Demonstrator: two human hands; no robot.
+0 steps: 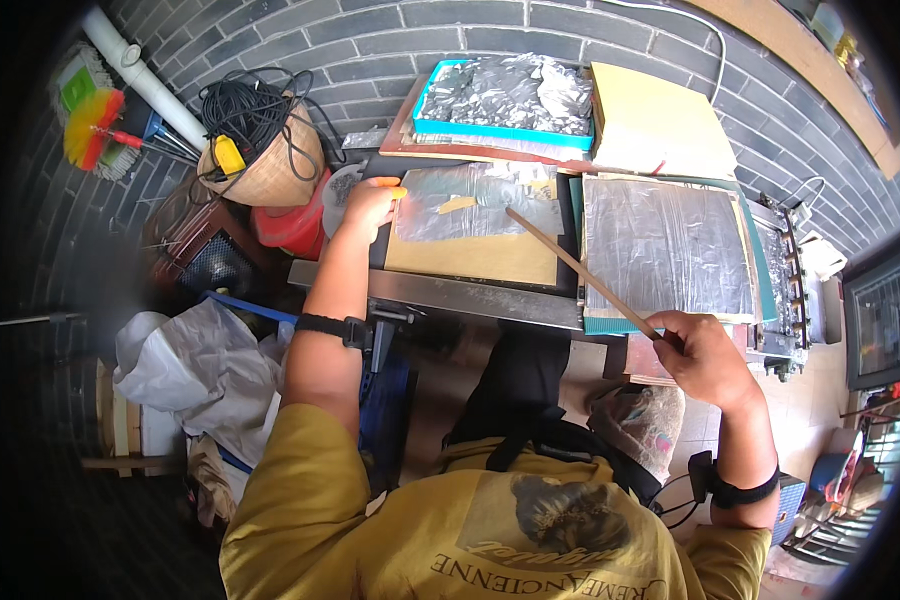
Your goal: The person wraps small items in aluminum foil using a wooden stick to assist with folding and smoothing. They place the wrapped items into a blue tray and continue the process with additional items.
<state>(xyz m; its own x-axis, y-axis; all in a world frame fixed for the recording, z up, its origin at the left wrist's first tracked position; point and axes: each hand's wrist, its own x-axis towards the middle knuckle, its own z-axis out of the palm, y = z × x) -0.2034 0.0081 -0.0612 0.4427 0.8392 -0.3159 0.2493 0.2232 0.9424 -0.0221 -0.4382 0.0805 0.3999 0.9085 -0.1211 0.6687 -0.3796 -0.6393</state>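
Observation:
In my right hand (pixel 701 360) is a thin wooden stick (pixel 581 271), gripped near its lower end. Its far tip lies over a sheet of thin silvery foil (pixel 465 217), and I cannot tell if it touches. The foil is wrinkled, with torn gaps along its right side, and lies on brown paper (pixel 469 259). My left hand (pixel 369 208) pinches the left edge of this paper, with orange coverings on its fingertips; some fingers are hidden. To the right, a larger dark silvery foil sheet (pixel 664 247) tops a stack of papers on a green board (pixel 766 289).
Behind the paper stands a blue-rimmed tray (pixel 506 139) heaped with foil scraps (pixel 506 94), beside a yellowish paper stack (pixel 660 120). A metal bar (pixel 450 291) edges the table. Left are a wicker basket (pixel 289 169) of black cable and a red container (pixel 289 225). A brick wall (pixel 420 37) rises behind.

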